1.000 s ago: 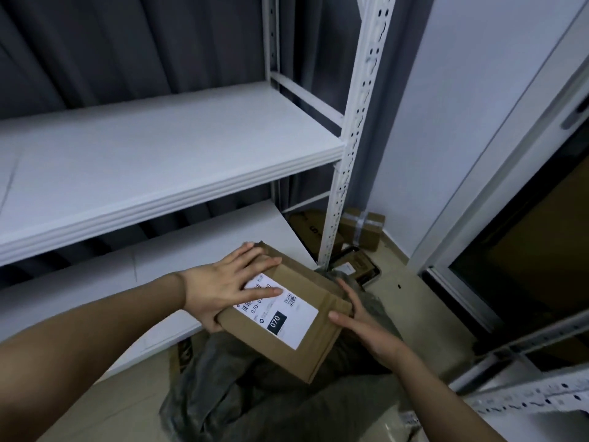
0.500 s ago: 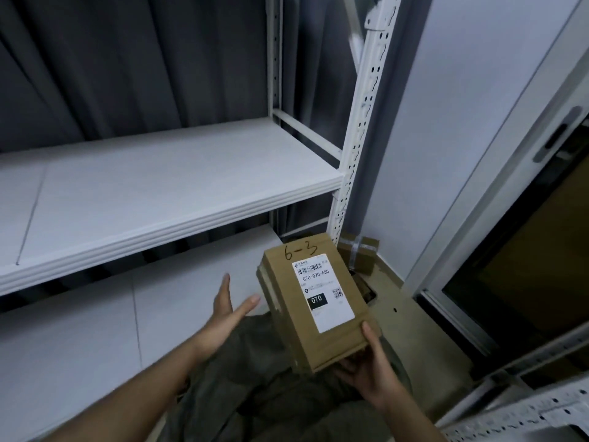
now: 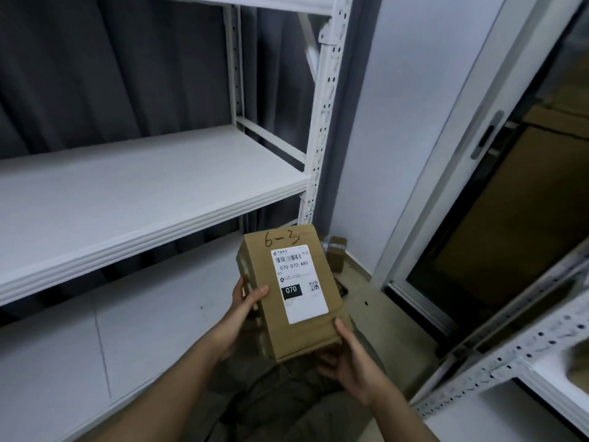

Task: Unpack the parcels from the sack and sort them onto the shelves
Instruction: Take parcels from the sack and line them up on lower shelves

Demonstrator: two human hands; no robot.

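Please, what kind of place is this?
Probably a parcel storeroom: white slotted-metal shelving, a brown cardboard parcel with a printed shipping label and handwritten "6-3", and a small taped cardboard box on the floor.

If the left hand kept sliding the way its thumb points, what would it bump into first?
The left hand already grips the box, thumb aimed up-right across its top. Going on, it would probably meet the white label first.
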